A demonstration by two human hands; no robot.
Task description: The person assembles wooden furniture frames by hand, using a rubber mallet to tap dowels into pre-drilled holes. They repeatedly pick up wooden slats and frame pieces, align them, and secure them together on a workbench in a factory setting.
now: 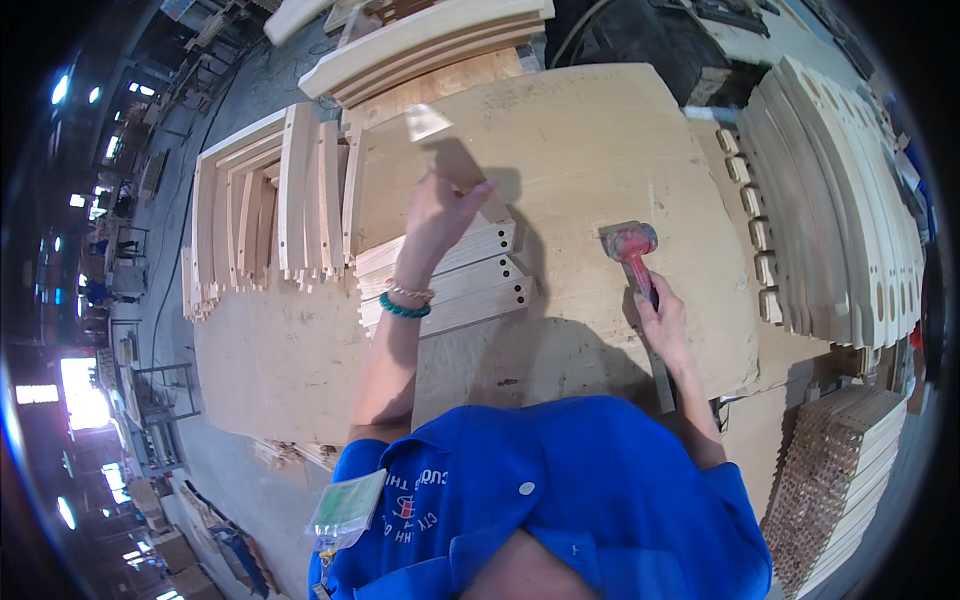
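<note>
Over a plywood bench [600, 130], the left hand [440, 210] grips a flat wooden slat [455, 160] above stacked rails [460, 280], the right hand [665, 320] clasps a red-headed mallet [630, 245]; steady alignment looks wise before striking.

On the plywood worktop [600, 130], the left hand [440, 205] grips a slim wooden piece [450, 160] lifted above a short stack of drilled wooden rails [450, 280] lying near the worktop's middle. The right hand [662, 320] holds a red-headed mallet [630, 245] by its handle, head resting on the worktop right of the rails. Curved wooden parts [840, 200] are stacked off the worktop's right edge.
</note>
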